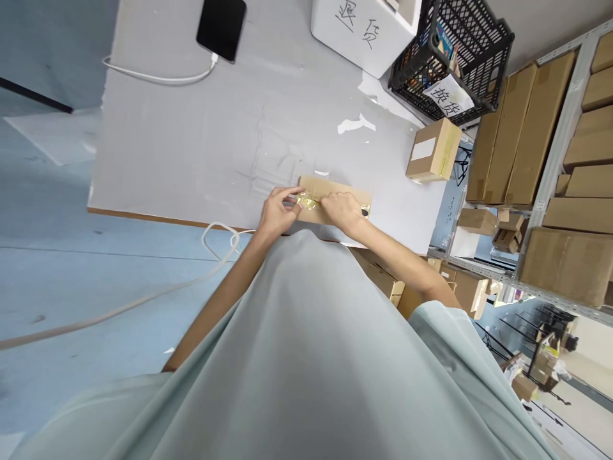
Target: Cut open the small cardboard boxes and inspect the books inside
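A small flat cardboard box (352, 190) lies at the table's near edge, against the front of my shirt. Shiny yellowish tape (310, 202) runs along its top. My left hand (278, 209) is at the box's left end, thumb and fingers curved with a gap between them, fingertips touching the tape and cardboard. My right hand (341, 209) rests on the middle of the box, its fingers curled closed over the tape; what the fingertips pinch is hidden. A small dark spot (365, 213) shows at the box's right end.
On the grey table (191, 147) lie a phone (221, 29) with a white cable (163, 80), a white bin (359, 32), a black crate (469, 57) and a taped carton (431, 151). Shelves of cartons (567, 265) stand right. A pale hose (143, 299) hangs at left.
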Available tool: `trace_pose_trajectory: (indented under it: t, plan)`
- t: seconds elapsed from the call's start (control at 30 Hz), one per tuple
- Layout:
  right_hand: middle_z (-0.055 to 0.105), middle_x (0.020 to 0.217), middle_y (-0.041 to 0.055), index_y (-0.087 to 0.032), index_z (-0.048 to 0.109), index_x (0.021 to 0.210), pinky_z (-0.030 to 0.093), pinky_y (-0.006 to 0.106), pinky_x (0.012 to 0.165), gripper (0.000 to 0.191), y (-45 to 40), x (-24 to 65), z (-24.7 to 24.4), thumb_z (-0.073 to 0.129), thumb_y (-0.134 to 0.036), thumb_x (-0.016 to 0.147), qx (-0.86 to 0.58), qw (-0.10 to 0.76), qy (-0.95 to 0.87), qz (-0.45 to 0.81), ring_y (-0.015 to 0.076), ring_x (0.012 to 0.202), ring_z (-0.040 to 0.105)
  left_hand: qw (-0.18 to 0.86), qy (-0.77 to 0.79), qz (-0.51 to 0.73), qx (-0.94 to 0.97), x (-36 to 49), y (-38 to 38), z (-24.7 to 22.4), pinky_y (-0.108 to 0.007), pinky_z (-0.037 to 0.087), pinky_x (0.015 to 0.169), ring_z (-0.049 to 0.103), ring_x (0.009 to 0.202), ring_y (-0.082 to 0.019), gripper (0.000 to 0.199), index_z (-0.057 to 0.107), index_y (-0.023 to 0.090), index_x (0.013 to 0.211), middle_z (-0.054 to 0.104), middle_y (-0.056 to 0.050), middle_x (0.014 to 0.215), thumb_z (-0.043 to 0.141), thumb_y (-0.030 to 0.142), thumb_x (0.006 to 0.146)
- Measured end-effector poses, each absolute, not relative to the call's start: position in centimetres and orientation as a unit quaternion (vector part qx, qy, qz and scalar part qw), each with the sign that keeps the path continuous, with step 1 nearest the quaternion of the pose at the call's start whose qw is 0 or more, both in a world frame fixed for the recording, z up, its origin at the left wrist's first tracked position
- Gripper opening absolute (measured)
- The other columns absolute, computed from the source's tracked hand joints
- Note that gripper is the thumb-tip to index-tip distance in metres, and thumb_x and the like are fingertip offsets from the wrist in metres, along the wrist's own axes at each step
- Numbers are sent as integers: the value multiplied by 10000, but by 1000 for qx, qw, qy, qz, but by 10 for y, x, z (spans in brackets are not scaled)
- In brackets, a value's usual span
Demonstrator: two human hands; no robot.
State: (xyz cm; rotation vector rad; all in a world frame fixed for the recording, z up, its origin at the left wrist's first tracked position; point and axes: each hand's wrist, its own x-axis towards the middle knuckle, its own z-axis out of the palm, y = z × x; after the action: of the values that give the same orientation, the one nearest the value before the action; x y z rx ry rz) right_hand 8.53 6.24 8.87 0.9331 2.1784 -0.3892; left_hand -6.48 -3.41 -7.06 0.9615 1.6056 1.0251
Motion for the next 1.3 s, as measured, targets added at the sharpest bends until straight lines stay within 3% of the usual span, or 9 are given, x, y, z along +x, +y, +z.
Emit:
trace_pose_trajectory:
  t: [0.23, 0.63, 0.73, 0.8, 0.9, 1.0, 1.13, 1.3]
  plan:
    - [837, 1324, 253, -126, 774, 1406, 600, 379, 1015, 424, 71, 184, 101, 436, -60, 1159, 426, 415, 795, -115, 314, 1258, 822, 461, 681, 428, 375, -59, -36, -64, -386, 702, 915, 768, 1049, -240, 526, 830, 240, 1378, 726, -118, 1409, 720, 277, 865]
    - [828, 1352, 173, -257, 737, 1518, 529, 358, 940, 470, 76, 280, 83, 370, -403, 1263, 460, 340, 804, -163, 295, 1172, 805, 436, 729, 397, 347, -51, -36, -70, -438, 703, 1018, 771, 1088, -257, 494, 832, 303, 1336, 758, -80, 1415, 766, 304, 846]
    - [825, 1417, 122, -293, 753, 1503, 533, 335, 976, 416, 75, 305, 71, 453, -425, 1246, 483, 254, 803, -238, 279, 1242, 781, 425, 739, 399, 340, -49, -36, -73, -426, 696, 1018, 763, 1104, -255, 472, 825, 292, 1339, 763, -79, 1420, 760, 360, 877]
    - [833, 1414, 95, -273, 795, 1427, 546, 321, 1000, 378, 68, 320, 59, 532, -436, 1210, 503, 148, 786, -328, 263, 1251, 772, 414, 750, 402, 324, -49, -37, -76, -413, 683, 1022, 743, 1103, -238, 468, 797, 250, 1378, 767, -74, 1418, 729, 427, 950]
    - [859, 1219, 117, -173, 817, 1314, 589, 307, 930, 483, 48, 326, 32, 547, -540, 1153, 588, -73, 679, -433, 226, 1032, 783, 375, 779, 414, 286, -59, -39, -82, -407, 618, 1154, 695, 1206, -208, 464, 703, 167, 1456, 749, -60, 1460, 620, 456, 1103]
    - [832, 1058, 102, -127, 792, 1287, 594, 290, 784, 631, 25, 304, 3, 561, -674, 1072, 679, -219, 519, -472, 163, 762, 697, 338, 795, 434, 255, -78, -40, -92, -400, 493, 1320, 638, 1405, -202, 355, 632, 122, 1471, 700, -82, 1562, 531, 285, 1172]
    - [745, 815, 7, -133, 803, 1187, 537, 262, 670, 637, 4, 247, -21, 747, -703, 907, 697, -220, 414, -543, 143, 663, 629, 348, 798, 436, 230, -103, -40, -106, -416, 509, 1300, 672, 1339, -192, 354, 645, 108, 1437, 723, -96, 1545, 514, 104, 1108]
    - [610, 667, -55, -164, 788, 1049, 533, 272, 647, 575, 0, 205, -5, 804, -703, 847, 683, -230, 414, -556, 161, 640, 627, 337, 813, 395, 263, -110, -36, -117, -404, 570, 1198, 720, 1222, -212, 331, 718, 159, 1328, 785, -97, 1373, 586, 219, 1032]
